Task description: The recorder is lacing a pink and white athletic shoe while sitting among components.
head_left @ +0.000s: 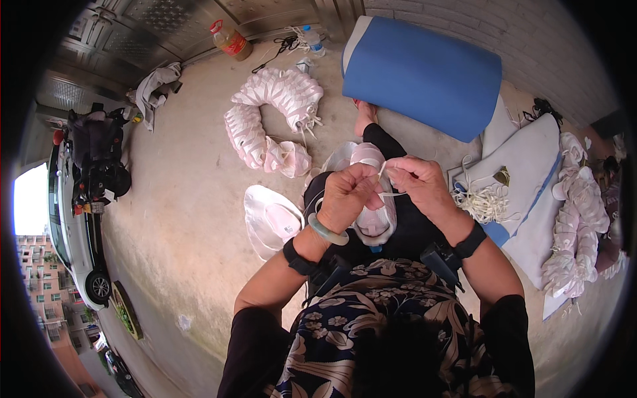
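At nine o'clock, at the far left, a white car (pixel 70 219) is seen parked, with a black scooter (pixel 98 159) beside it. At eleven o'clock a grey cloth (pixel 156 89) is left on the concrete floor (pixel 179 199), and an orange bottle (pixel 231 41) is stood near the metal door. Just left of the middle, a flat pile of pink-white pieces (pixel 271 219) is laid on the floor. Above it, toward twelve o'clock, a long curved bundle of pink-white pieces (pixel 269 119) is spread out.

In the middle, the left hand (pixel 348 196) is closed tight on a thin white string (pixel 391 194). A green bangle is worn on that wrist. The right hand (pixel 419 186) is pinched on the same string, touching the left hand. Under both hands, a pink-white piece (pixel 375 222) is rested on the lap.

At one o'clock a big blue roll (pixel 424 73) is laid by the wall. At three o'clock a heap of white strings (pixel 488 202) is set on a white cushion (pixel 531 166), and another pink-white bundle (pixel 577 232) is laid at the far right.
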### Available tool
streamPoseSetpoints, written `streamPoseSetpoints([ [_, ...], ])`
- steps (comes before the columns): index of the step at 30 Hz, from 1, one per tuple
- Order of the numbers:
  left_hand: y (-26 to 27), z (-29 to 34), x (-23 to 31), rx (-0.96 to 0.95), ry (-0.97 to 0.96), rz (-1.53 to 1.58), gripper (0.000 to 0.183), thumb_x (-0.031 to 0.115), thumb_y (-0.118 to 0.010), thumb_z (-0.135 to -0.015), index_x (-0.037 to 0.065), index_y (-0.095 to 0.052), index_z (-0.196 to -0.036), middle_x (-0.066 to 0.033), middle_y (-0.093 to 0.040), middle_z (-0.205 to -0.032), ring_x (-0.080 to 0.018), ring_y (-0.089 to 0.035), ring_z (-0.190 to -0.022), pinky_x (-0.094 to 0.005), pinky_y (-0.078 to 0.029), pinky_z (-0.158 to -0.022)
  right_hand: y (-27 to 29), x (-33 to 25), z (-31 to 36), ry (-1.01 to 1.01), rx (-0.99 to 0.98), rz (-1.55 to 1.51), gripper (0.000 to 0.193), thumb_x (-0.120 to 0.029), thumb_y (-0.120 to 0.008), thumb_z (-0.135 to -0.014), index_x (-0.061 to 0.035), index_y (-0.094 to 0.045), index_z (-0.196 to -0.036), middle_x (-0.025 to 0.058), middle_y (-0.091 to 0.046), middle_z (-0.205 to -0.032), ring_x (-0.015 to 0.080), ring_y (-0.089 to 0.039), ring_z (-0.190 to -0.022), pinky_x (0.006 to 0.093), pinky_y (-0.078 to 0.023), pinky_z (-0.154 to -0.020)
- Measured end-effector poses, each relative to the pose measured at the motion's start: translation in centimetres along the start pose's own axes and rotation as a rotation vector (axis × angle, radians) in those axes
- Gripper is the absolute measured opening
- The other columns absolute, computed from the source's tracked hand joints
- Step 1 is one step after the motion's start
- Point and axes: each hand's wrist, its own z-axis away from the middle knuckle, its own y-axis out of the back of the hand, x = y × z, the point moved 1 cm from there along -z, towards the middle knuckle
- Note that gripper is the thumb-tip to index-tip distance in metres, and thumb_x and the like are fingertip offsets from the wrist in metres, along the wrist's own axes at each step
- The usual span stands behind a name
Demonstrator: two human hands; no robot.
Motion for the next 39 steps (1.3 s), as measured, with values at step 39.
streamPoseSetpoints([
  [39, 1.8, 4.8, -7.1, -0.458, -0.246, -0.391, 0.014, 0.013, -0.051, -0.088, 0.001, -0.055, -0.086, -0.0109, -0.054, -0.063, -0.0213, -0.055, -0.056, -0.0289, -0.044, -0.055, 23.8, 4.3, 1.0, -0.020, 0.724, 0.897, 0.021, -0.025, -0.051, -0.089, -0.0047, -0.058, -0.091, 0.0037, -0.054, -0.062, 0.0124, -0.051, -0.054, 0.0275, -0.043, -0.052],
])
